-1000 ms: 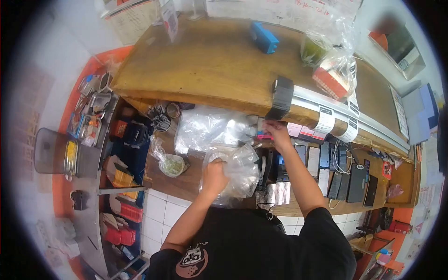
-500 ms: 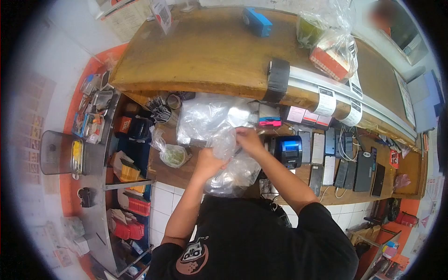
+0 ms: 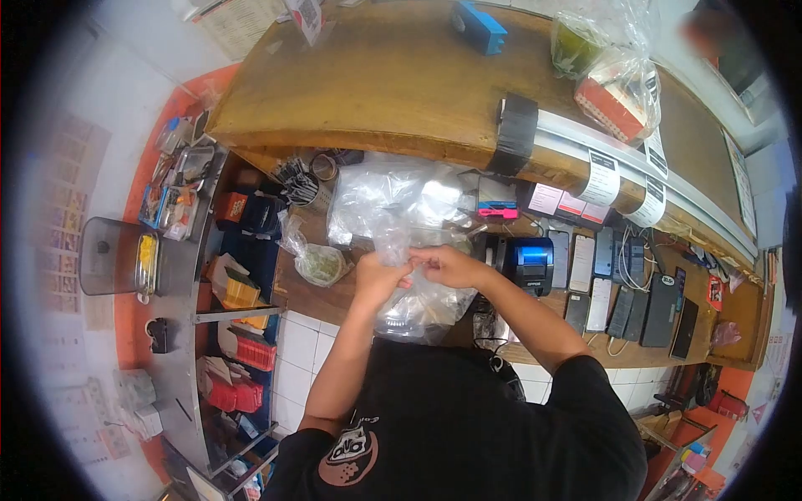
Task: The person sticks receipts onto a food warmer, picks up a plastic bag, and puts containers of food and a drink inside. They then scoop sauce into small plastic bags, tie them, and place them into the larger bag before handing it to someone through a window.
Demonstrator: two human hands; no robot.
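Both hands meet at the neck of a clear plastic bag (image 3: 428, 307) on the wooden counter, close to my body. Its contents look clear and shiny; I cannot make out what they are. My left hand (image 3: 381, 280) is wrapped round the gathered plastic, whose loose top sticks up above the fist. At the same neck, my right hand (image 3: 449, 267) is closed with its fingers pinching the plastic from the right. To the left sits a small tied bag with something green (image 3: 321, 264). Behind my hands lies a pile of clear plastic bags (image 3: 393, 197).
A black printer with a blue-lit top (image 3: 531, 264) stands right of my hands, beside several phones (image 3: 581, 265) with white cables. A raised wooden shelf (image 3: 384, 92) spans the back, carrying bagged goods (image 3: 620, 93). Cutlery (image 3: 294, 180) stands at back left. A person is at far right.
My right hand has come down from the bag's upper edge to its neck, next to my left hand. The bag's top is now gathered narrower. The whole view has shifted slightly.
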